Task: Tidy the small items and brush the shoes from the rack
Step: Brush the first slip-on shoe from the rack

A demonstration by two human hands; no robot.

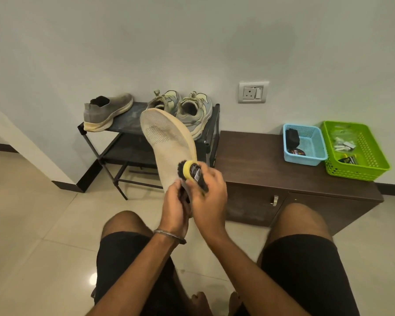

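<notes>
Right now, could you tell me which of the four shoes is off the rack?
The grey slip-on shoe gripped sole-up in the left hand; its mate and the two laced sneakers sit on the rack.

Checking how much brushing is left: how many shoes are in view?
4: a grey slip-on and two lace-up trainers on the rack's top shelf, and one sole-up shoe held in the hands. Lower shelves look bare.
</notes>
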